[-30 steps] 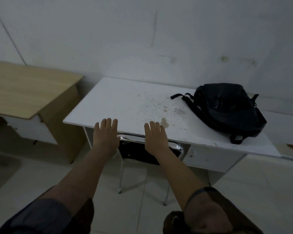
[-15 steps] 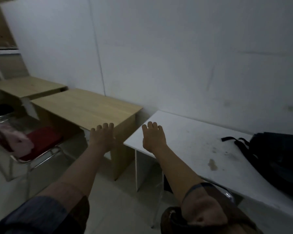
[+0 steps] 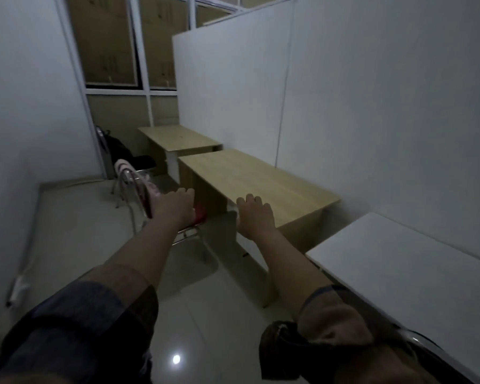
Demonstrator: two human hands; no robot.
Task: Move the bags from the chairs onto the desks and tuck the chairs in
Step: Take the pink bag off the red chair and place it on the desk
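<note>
Both my arms reach forward along a row of desks by the right wall. My left hand (image 3: 175,207) hovers, fingers apart and holding nothing, in front of a chrome chair with a red seat (image 3: 199,215) pulled out from the near wooden desk (image 3: 263,184). A pink bag (image 3: 147,184) lies on that chair. My right hand (image 3: 254,214) is held open over the desk's near edge. Farther back, a dark bag (image 3: 119,152) sits on a black chair (image 3: 144,162) beside a second wooden desk (image 3: 178,138).
A white desk (image 3: 416,275) stands at the near right, with a chrome chair back (image 3: 424,345) at its front edge. White partition walls run along the right and left. A window wall closes the far end. Tiled floor lies open on the left.
My view has swung left from the white desk with the black backpack, which is out of frame now. Both hands left that tucked chair and now reach toward the red-seat chair.
</note>
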